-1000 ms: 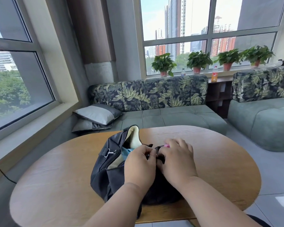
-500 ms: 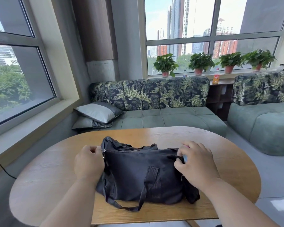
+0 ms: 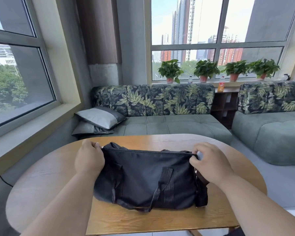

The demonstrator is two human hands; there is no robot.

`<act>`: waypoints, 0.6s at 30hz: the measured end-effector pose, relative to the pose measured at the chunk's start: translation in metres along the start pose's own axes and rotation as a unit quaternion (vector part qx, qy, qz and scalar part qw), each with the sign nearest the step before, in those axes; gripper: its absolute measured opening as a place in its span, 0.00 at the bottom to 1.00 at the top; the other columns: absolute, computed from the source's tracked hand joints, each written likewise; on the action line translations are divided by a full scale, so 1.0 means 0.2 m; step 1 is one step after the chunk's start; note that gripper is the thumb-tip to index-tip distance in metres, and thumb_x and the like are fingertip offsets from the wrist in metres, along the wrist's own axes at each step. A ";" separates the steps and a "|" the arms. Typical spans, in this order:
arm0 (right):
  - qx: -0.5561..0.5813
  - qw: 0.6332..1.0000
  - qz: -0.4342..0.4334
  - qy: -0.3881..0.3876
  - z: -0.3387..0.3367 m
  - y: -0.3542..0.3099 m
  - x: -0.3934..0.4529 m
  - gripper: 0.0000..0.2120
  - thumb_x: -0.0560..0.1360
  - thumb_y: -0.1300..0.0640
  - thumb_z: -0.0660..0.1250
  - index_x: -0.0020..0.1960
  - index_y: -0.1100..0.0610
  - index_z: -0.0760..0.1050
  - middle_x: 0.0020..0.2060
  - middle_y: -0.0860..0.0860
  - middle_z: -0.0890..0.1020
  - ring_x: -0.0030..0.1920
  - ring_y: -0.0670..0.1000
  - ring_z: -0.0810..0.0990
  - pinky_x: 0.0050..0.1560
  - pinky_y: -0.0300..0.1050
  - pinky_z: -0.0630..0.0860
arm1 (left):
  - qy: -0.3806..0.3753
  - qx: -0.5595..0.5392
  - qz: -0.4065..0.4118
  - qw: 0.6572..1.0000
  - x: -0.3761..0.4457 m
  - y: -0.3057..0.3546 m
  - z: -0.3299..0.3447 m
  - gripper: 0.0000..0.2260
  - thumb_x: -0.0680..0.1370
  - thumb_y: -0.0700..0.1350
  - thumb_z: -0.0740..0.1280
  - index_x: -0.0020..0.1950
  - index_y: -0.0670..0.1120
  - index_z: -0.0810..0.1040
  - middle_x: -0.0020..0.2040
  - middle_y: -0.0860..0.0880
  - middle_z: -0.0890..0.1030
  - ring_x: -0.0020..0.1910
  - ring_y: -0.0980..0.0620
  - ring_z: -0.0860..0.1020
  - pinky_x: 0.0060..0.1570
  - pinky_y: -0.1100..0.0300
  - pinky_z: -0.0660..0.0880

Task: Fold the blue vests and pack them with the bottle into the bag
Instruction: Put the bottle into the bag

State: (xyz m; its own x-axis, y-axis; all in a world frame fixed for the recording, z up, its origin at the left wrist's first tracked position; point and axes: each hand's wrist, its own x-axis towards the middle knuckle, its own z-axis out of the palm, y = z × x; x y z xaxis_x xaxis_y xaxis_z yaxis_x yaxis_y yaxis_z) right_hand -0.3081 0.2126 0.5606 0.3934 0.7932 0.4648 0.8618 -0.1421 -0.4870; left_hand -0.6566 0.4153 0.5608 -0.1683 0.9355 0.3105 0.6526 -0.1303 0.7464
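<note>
Head view, left hand: the left hand (image 3: 89,160) lay at the left end of the bag (image 3: 148,178), fingers curled and pinching the zipper pull (image 3: 101,147) at that end; the knuckles faced the camera
Head view, right hand: the right hand (image 3: 209,165) gripped the bag's right end at the top edge, fingers curled round the fabric; the two hands were well apart, one at each end of the bag
Head view, bag: black, lying on its side across the wooden table (image 3: 160,218), its top zipper line running closed from one hand to the other; two carry straps (image 3: 162,184) hung down the near face
Head view, hidden or unclear: nothing of the vests or the bottle showed with the bag zipped up; a small pale patch at the right fingertips was too small to make out; the forearms ran out of the lower edge
Head view, surroundings: a leaf-print sofa (image 3: 153,99) stood beyond the table with two grey cushions (image 3: 100,116) at its left end; a second sofa (image 3: 271,126) stood to the right; four potted plants (image 3: 170,70) lined the windowsill, with an orange drink bottle (image 3: 221,86) near them; nothing lay between the camera and the bag but the arms
</note>
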 end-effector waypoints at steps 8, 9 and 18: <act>0.002 0.999 0.034 0.021 -0.05 0.09 0.07 0.10 0.69 0.59 0.72 0.37 0.50 0.72 0.36 0.46 0.78 0.43 0.51 0.75 0.43 0.49 0.72 | -0.006 0.006 -0.003 1.000 0.02 -0.02 0.09 0.11 0.85 0.49 0.60 0.49 0.44 0.73 0.44 0.45 0.79 0.44 0.38 0.76 0.42 0.48 0.72; 0.002 0.999 0.032 0.023 -0.04 0.10 0.07 0.09 0.69 0.59 0.72 0.37 0.50 0.72 0.36 0.46 0.78 0.43 0.51 0.74 0.43 0.49 0.72 | -0.003 0.002 -0.004 1.000 0.01 -0.01 0.10 0.10 0.86 0.48 0.60 0.50 0.44 0.73 0.44 0.46 0.78 0.45 0.39 0.75 0.43 0.48 0.71; -0.101 0.991 -0.035 0.081 0.01 0.14 0.02 0.09 0.70 0.51 0.72 0.50 0.47 0.77 0.55 0.47 0.83 0.62 0.60 0.78 0.67 0.55 0.68 | -0.040 -0.070 -0.037 0.996 -0.14 -0.04 0.08 0.20 0.83 0.60 0.64 0.67 0.47 0.71 0.51 0.51 0.81 0.54 0.42 0.78 0.54 0.45 0.75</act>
State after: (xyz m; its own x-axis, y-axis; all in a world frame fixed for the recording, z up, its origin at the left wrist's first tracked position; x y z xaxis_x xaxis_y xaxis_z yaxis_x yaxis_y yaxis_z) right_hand -0.2839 0.2126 0.5469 0.3623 0.7019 0.6132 0.9290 -0.2187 -0.2986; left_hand -0.6449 0.3962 0.5371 -0.1491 0.9667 0.2082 0.5301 -0.0996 0.8421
